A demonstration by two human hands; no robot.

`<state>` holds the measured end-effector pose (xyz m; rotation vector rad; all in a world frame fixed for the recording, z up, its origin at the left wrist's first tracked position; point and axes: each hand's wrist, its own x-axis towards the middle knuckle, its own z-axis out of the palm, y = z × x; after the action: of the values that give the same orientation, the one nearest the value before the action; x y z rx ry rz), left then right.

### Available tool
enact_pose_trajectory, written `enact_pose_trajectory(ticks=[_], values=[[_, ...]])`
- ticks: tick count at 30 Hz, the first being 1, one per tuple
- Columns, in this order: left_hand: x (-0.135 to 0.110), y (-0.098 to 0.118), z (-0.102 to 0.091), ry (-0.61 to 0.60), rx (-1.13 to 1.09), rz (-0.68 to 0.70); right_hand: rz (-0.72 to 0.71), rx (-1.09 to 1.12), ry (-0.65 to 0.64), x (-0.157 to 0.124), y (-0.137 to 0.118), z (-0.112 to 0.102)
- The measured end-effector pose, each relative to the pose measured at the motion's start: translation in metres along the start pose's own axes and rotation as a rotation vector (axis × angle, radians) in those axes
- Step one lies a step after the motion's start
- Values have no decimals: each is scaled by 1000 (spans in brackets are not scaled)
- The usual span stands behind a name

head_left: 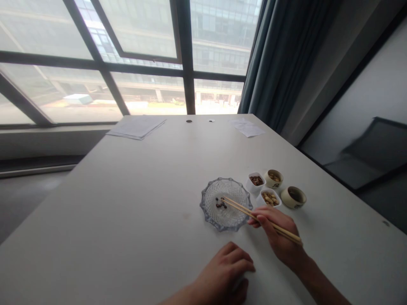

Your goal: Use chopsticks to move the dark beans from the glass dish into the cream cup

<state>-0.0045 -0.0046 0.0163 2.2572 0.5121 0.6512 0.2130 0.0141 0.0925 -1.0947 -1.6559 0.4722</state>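
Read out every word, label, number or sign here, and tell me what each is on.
Nothing is readable.
Far cream cup: dark mark, too small to read.
Near cream cup: dark mark, likewise.
Paper stack and loose papers: too blurred to read.

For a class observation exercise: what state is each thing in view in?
Right hand, closed around chopsticks
Chopsticks, tips over glass dish
Left hand, loosely curled
Glass dish, holding dark pieces
Far white container, holding reddish-brown pieces
Near white container, holding pale pieces
Far cup, holding brownish pieces
Near cup, dark inside, contents unclear
Curtain, gathered aside
Paper stack, lying flat
Loose papers, lying flat
Hinged window, apparently ajar
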Motion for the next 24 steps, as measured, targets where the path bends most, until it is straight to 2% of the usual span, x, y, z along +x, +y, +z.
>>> enact_pose_trajectory(ticks=[8, 12, 16, 24], values=[[0, -4, 3, -53, 32, -19, 99, 43, 8, -3, 15, 2], [0, -2, 3, -35, 29, -23, 147, 83, 33, -8, 16, 3], [-1, -3, 4, 5, 3, -5, 163, 59, 31, -9, 14, -1], [0, -4, 4, -47, 30, -21, 169, 36, 48, -9, 14, -1]])
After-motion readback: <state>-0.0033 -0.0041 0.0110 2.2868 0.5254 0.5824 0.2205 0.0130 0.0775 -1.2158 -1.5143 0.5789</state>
